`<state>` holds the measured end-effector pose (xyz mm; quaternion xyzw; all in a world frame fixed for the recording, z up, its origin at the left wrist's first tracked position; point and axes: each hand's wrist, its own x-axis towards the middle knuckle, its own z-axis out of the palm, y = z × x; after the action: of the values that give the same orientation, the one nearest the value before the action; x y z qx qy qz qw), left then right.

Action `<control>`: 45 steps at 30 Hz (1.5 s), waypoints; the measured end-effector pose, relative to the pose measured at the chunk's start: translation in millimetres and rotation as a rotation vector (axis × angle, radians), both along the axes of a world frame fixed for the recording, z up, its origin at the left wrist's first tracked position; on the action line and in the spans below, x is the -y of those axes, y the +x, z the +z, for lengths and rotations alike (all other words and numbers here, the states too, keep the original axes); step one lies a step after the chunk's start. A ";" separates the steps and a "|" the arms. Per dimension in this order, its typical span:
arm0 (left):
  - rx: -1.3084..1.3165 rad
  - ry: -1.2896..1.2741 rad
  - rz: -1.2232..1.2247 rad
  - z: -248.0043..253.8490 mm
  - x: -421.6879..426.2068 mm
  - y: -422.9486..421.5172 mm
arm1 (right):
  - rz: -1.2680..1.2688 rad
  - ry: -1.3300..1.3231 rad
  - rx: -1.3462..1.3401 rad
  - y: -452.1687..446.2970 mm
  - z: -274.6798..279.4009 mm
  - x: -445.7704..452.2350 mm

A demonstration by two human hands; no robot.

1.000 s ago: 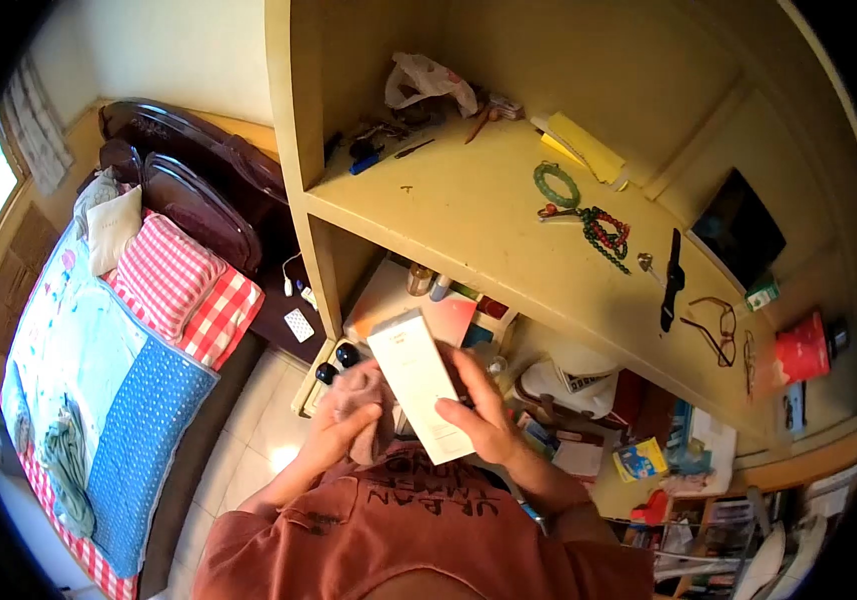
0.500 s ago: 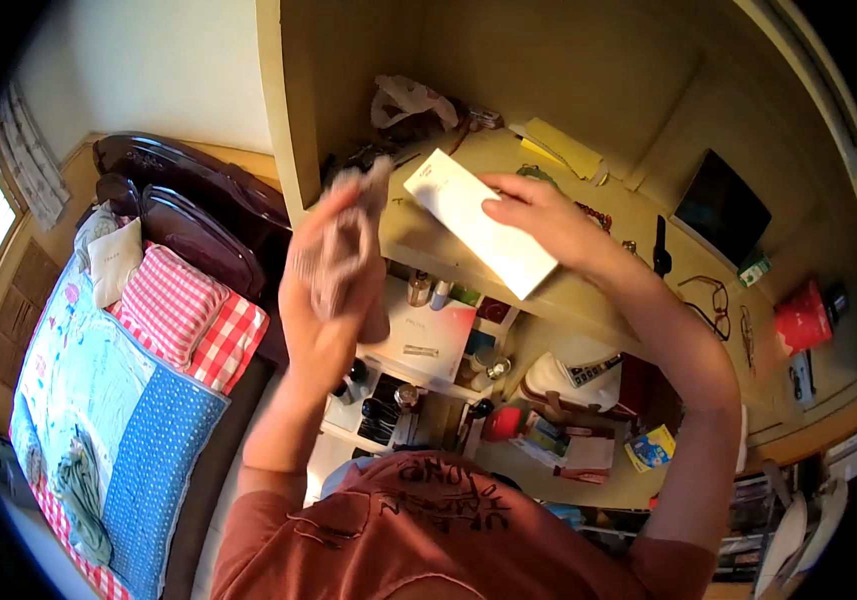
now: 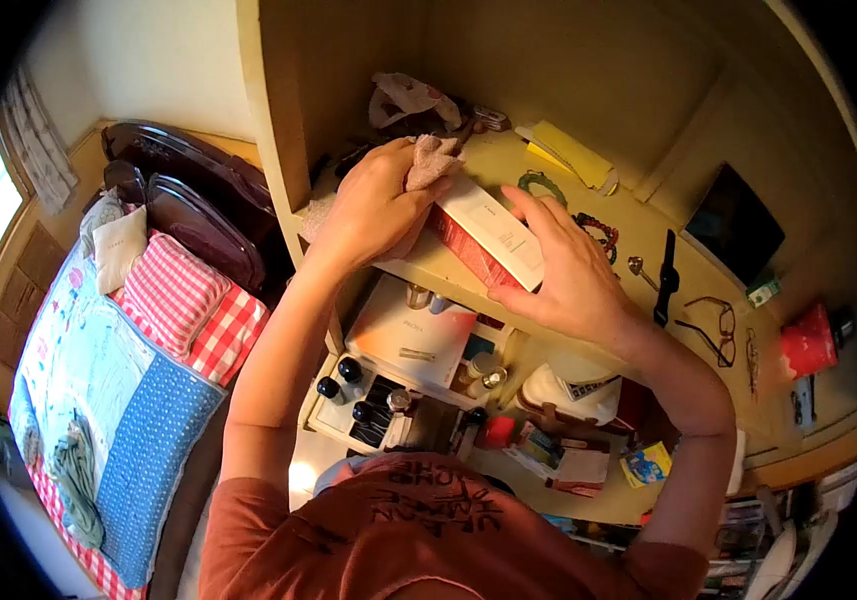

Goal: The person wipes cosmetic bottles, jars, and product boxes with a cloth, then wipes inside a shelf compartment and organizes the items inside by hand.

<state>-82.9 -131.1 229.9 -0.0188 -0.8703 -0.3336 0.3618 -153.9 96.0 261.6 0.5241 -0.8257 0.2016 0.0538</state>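
Note:
A small carton [image 3: 492, 232], white on one face and red on its side, is tilted above the desk. My right hand [image 3: 579, 270] grips its right end, thumb on the near side and fingers on the far side. My left hand [image 3: 374, 205] is closed on a pinkish cloth [image 3: 436, 160]. Part of that cloth is bunched over the carton's left end, and more of it hangs below the palm. Beyond the carton, a green bangle [image 3: 541, 184] and a beaded bracelet [image 3: 599, 236] lie on the desk.
Below the desktop, an open drawer [image 3: 346, 428] holds bottles and a white-and-pink box [image 3: 411, 325]. To the right are a black watch [image 3: 667, 278], glasses [image 3: 724, 335], a dark tablet-like panel [image 3: 734, 225] and a red container [image 3: 809, 338]. A bed [image 3: 164, 470] stands at left.
The carton has turned, so its red side now shows. My left hand has moved up and right, bringing the cloth against the carton's left end. My right hand has shifted slightly nearer.

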 end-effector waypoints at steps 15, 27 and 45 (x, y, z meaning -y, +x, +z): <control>-0.095 -0.396 -0.221 -0.9 -104.9 31.9 | 0.227 -0.414 0.298 -18.2 -34.0 -15.0; -0.087 -0.247 -0.222 -31.1 -93.3 46.9 | 0.366 -0.415 0.620 -20.3 -32.6 -11.4; -0.402 0.744 -0.152 -71.5 -69.7 64.9 | 0.475 -0.427 0.347 -3.7 -24.4 -14.3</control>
<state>-18.0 -61.4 158.4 -0.0157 -0.5988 -0.6403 0.4808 -157.6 110.3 237.2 0.6364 -0.6170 0.4622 -0.0273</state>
